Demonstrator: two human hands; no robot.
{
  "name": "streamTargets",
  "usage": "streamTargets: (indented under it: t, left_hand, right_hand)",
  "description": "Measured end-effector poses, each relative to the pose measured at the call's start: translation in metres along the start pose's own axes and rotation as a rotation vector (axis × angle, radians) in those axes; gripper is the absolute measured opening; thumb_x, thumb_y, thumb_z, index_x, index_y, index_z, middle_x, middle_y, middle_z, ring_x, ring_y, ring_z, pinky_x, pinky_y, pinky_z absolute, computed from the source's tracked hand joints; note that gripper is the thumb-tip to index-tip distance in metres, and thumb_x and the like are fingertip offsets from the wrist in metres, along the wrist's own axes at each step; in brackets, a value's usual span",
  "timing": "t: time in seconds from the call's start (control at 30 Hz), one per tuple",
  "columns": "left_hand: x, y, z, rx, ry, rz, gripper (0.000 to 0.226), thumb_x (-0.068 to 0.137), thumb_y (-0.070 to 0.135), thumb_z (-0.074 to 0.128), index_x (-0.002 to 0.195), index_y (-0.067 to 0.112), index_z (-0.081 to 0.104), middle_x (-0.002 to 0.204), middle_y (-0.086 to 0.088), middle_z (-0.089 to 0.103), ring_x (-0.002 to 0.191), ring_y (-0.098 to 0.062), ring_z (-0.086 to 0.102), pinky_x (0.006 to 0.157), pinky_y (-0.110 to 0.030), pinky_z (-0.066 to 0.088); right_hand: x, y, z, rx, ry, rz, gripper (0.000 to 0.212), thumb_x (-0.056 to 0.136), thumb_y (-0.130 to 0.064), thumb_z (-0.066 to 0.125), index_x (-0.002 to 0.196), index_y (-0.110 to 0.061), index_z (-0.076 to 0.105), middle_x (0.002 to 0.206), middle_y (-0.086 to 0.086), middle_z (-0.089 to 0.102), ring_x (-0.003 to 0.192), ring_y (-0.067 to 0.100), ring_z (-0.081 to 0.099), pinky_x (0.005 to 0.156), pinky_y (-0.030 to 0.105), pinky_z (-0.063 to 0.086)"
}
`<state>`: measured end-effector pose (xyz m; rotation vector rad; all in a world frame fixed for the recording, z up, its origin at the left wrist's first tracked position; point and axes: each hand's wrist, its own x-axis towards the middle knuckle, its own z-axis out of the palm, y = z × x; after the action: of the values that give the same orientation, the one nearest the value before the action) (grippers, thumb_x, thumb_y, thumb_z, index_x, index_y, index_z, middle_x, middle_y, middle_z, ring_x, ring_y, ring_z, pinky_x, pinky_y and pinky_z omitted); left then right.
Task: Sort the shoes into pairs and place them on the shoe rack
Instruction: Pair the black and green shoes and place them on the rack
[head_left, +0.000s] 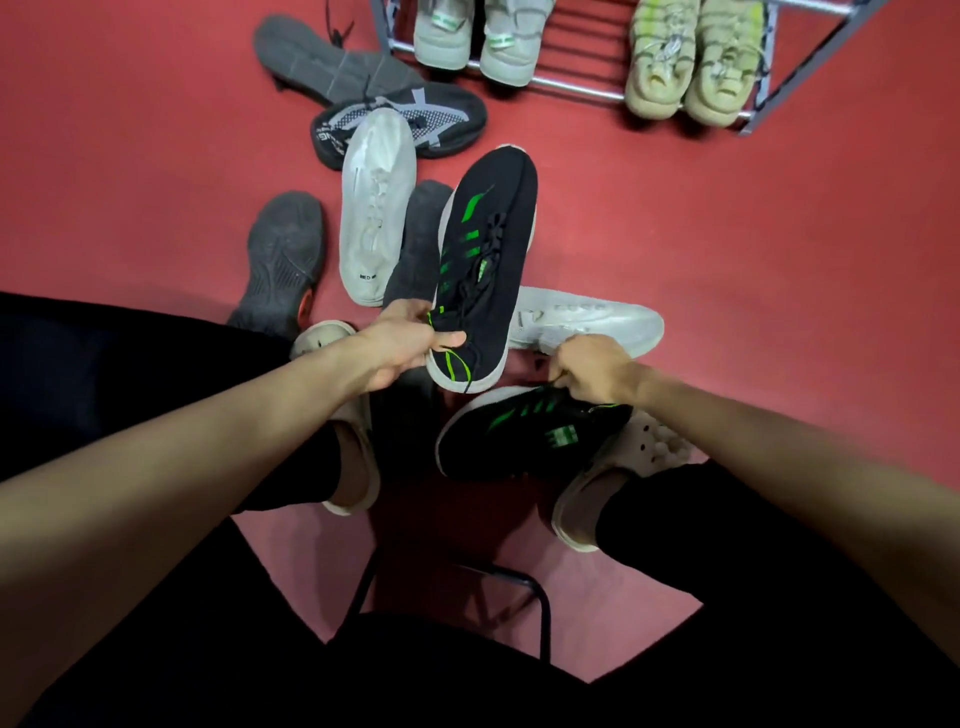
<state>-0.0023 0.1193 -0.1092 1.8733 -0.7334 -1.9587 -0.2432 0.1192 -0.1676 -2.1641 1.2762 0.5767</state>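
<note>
My left hand (400, 345) grips the heel of a black shoe with green stripes (485, 260), lifted with its toe pointing away. My right hand (592, 371) is closed on the collar of the matching black-and-green shoe (524, 436), which lies near my feet. A metal shoe rack (576, 91) stands at the top, holding a pale grey pair (480, 39) and a cream pair (693, 62). Loose on the red floor are two white shoes (376, 208) (587, 322), dark grey shoes (285, 260) (332, 60) and a black-and-white knit shoe (415, 124).
I sit on a black-framed stool (540, 603), with my feet in pale clogs (356, 467) (623, 483) on the red floor. Another dark grey shoe (415, 244) lies partly under the lifted shoe. Open floor lies to the right of the pile.
</note>
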Motion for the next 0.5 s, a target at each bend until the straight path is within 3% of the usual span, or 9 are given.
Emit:
streamTargets:
  t: [0.17,0.3,0.4,0.5]
  left_hand:
    - [-0.012,0.021,0.008,-0.064,-0.027,0.061,0.043,0.086,-0.005,0.061,0.127,0.004,0.055,0.106,-0.004,0.067,0.075,-0.004,0.066,0.061,-0.014,0.057]
    - [-0.017,0.031,0.011,-0.115,-0.027,0.093,0.037,0.086,-0.007,0.059,0.122,0.003,0.057,0.080,0.005,0.074,0.057,0.002,0.069,0.057,-0.014,0.057]
    - [-0.017,0.030,0.010,-0.100,-0.038,0.099,0.040,0.087,-0.007,0.058,0.126,0.000,0.055,0.096,-0.002,0.071,0.069,-0.004,0.068,0.061,-0.015,0.058]
    - [-0.014,0.027,0.009,-0.102,-0.038,0.085,0.042,0.087,-0.007,0.059,0.128,-0.001,0.054,0.093,-0.001,0.067,0.078,-0.007,0.065,0.062,-0.016,0.058]
  right_hand:
    - [-0.017,0.019,-0.045,0.048,0.121,0.140,0.022,0.082,-0.013,0.058,0.097,-0.017,0.074,0.104,0.005,0.074,0.105,0.028,0.064,0.085,0.030,0.050]
    - [-0.029,0.038,-0.066,0.140,0.174,0.316,0.021,0.078,-0.011,0.059,0.092,-0.014,0.075,0.099,0.011,0.074,0.098,0.031,0.067,0.076,0.029,0.049]
    - [-0.039,0.055,-0.068,0.281,0.253,0.437,0.019,0.075,-0.009,0.059,0.084,-0.012,0.075,0.086,0.012,0.073,0.091,0.030,0.070,0.078,0.031,0.052]
    - [-0.046,0.067,-0.064,0.445,0.362,0.549,0.015,0.078,-0.009,0.064,0.084,-0.008,0.077,0.089,0.017,0.075,0.084,0.021,0.069,0.074,0.027,0.048]
